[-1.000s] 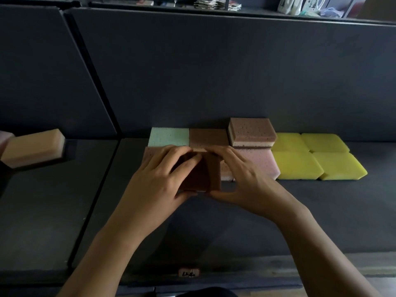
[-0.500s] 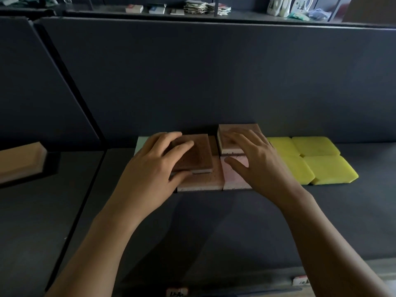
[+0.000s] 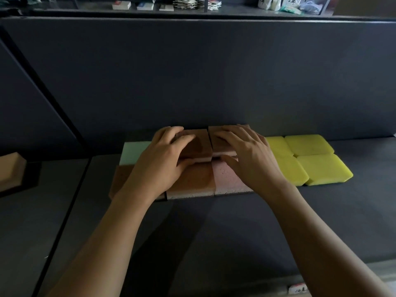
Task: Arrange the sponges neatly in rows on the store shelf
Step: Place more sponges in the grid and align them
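Sponge count in view: 11. Four yellow sponges sit in a two-by-two block at the right end, touching each other. Front row has three lying flat, edge to edge: dark brown sponge, orange-brown sponge on a white base, pink sponge. Back row has one mint sponge at the left, then two brown-topped ones a layer up (what lies under them is hidden by the hands). Left hand grips the left raised sponge, fingers curled over its top, thumb on its front face. Right hand lies flat on the right raised sponge, fingers spread and fairly straight, thumb at its front edge, not clenched. The two raised sponges sit side by side, about touching. One peach sponge sits apart in the next bay, left of the divider. All of it is on the dark shelf. One price tag is on the front lip, writing unreadable. On the shelf above are three small boxes and a paper stack, print illegible.
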Available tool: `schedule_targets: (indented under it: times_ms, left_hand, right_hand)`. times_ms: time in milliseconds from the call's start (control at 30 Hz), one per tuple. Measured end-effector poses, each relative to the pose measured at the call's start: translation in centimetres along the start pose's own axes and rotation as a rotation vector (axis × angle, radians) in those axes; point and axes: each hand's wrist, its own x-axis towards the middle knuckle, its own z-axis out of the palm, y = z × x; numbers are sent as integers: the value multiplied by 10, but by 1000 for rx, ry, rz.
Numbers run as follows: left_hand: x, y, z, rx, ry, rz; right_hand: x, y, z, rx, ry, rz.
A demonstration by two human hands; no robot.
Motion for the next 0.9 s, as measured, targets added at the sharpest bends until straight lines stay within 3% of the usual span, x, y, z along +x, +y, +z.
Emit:
schedule_targets:
  times_ms: [633,900]
  left_hand:
    - [2,6,10,22,199,51]
    - [4,8,16,13,174,1]
  right_hand:
    - [-1,5,5,103,11,-16]
    - [0,7,9,104,26,-48]
